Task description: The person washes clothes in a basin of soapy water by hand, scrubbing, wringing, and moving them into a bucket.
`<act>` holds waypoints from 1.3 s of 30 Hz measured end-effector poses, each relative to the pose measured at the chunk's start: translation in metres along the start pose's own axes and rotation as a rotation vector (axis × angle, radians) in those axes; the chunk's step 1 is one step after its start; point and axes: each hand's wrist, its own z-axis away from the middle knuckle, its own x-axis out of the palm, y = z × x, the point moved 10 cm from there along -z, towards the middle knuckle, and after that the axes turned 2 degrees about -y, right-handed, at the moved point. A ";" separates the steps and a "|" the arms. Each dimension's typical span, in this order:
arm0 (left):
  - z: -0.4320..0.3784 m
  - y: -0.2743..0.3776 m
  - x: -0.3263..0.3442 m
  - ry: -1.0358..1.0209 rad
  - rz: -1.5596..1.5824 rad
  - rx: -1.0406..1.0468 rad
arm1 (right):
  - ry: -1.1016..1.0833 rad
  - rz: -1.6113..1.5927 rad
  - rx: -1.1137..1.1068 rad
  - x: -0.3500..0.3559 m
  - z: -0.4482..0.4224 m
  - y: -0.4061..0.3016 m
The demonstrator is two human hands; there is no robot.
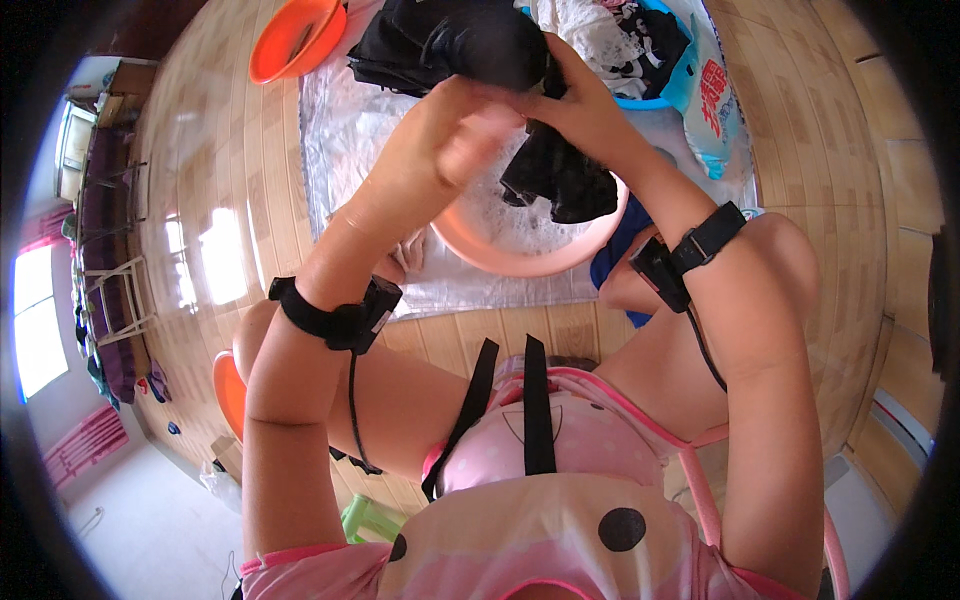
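Both hands are raised over a pink plastic basin [510, 262] of soapy water [517, 221]. My right hand [574, 109] grips a wet black cloth garment [559, 176], whose lower part hangs over the suds. My left hand [472, 131] is blurred by motion and closed against the same garment; its fingertips are hard to make out. Some of the black cloth is bunched above the two hands, also blurred. Just beyond it lies a pile of black clothing [390, 49], and where one ends and the other begins is unclear.
A blue basin [652, 103] of white and black laundry [592, 37] stands at the far right beside a printed detergent bag [709, 112]. An orange basin [266, 67] is at the far left. Silvery sheeting [480, 296] covers the wooden floor [217, 150]. Blue cloth [619, 240] lies right of the pink basin.
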 end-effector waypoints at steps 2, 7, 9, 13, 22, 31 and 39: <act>0.008 0.047 0.004 0.136 -0.811 0.393 | 0.019 -0.228 0.061 0.000 -0.002 0.008; 0.011 0.060 0.017 0.132 -1.152 0.487 | -0.078 -0.432 0.267 0.015 0.009 0.009; 0.011 0.054 0.021 0.213 -1.352 0.489 | -0.103 -0.515 0.288 0.018 0.011 0.008; 0.013 0.058 0.015 0.266 -1.350 0.474 | -0.479 -0.713 0.579 0.056 0.027 -0.002; 0.011 0.040 -0.009 0.225 -1.333 0.457 | -0.529 -0.035 0.266 0.064 0.027 -0.024; 0.016 -0.047 -0.014 -0.001 -0.725 -0.274 | -0.350 0.910 -0.187 0.052 0.025 -0.030; 0.049 -0.074 0.029 0.075 0.542 -0.585 | -0.161 0.831 -0.506 0.041 0.019 -0.066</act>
